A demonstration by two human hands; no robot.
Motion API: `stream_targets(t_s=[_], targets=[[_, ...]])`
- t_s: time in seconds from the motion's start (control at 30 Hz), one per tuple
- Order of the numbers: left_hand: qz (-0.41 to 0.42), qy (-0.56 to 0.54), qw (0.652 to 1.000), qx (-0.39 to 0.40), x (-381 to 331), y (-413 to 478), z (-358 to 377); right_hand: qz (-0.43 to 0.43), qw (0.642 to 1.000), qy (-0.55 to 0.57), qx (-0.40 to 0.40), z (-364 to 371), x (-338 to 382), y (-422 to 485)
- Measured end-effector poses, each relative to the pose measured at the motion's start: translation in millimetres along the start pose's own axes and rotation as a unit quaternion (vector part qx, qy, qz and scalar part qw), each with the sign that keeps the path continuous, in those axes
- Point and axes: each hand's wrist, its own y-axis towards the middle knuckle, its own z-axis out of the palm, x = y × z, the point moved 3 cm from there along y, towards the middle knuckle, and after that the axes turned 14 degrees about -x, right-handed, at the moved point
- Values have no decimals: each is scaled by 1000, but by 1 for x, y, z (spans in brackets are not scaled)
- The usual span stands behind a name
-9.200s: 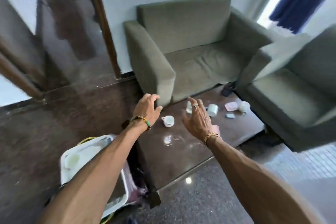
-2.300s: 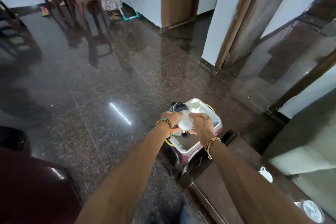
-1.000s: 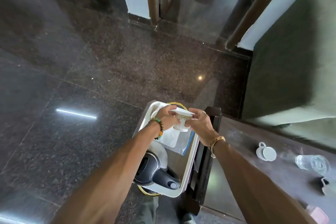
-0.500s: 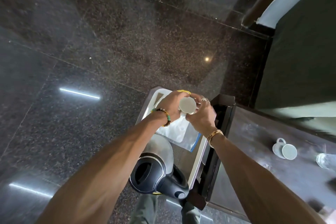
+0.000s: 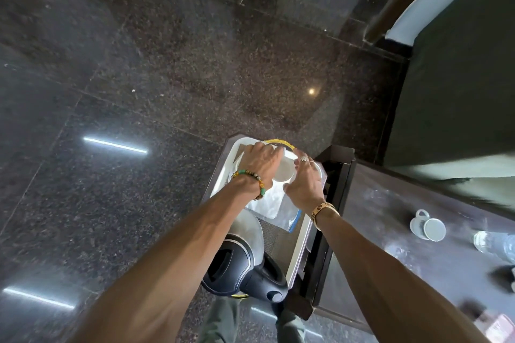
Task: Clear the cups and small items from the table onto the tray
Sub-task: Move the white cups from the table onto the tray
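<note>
Left hand (image 5: 262, 164) and right hand (image 5: 305, 184) grip the cup (image 5: 284, 171); tray (image 5: 228, 167) beneath.

- Nine seconds back, both my hands were open above the worktop (image 5: 390, 231), reaching for the cups. Now my left hand (image 5: 262, 164) and right hand (image 5: 305, 184) are over the tray (image 5: 224, 171) beside it.
- They now hold a white cup (image 5: 284, 170) between them, fingers curled round it.
- A second ago I held it raised and side-on. It has since come down to the tray's far end.
</note>
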Motion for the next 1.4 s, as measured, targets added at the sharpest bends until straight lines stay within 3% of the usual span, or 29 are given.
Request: stream_targets(t_s=[0.23, 0.4, 0.57, 0.8, 1.0, 1.4], targets=[[12, 4, 997, -76, -2, -17, -59, -12, 997, -71, 10, -57, 10, -34], [56, -8, 990, -126, -23, -17, -105, -59, 991, -101, -64, -102, 26, -64], [150, -17, 973, -172, -73, -17, -146, -49, 979, -85, -181, -161, 20, -99], [293, -51, 908, -296, -191, -35, -228, 2, 930, -84, -358, -271, -28, -162], [376, -73, 875, -295, -320, -77, -261, 85, 870, -69, -480, -353, -103, -255], [516, -128, 814, -234, -546, -278, -193, 248, 803, -82, -536, -385, -287, -508]])
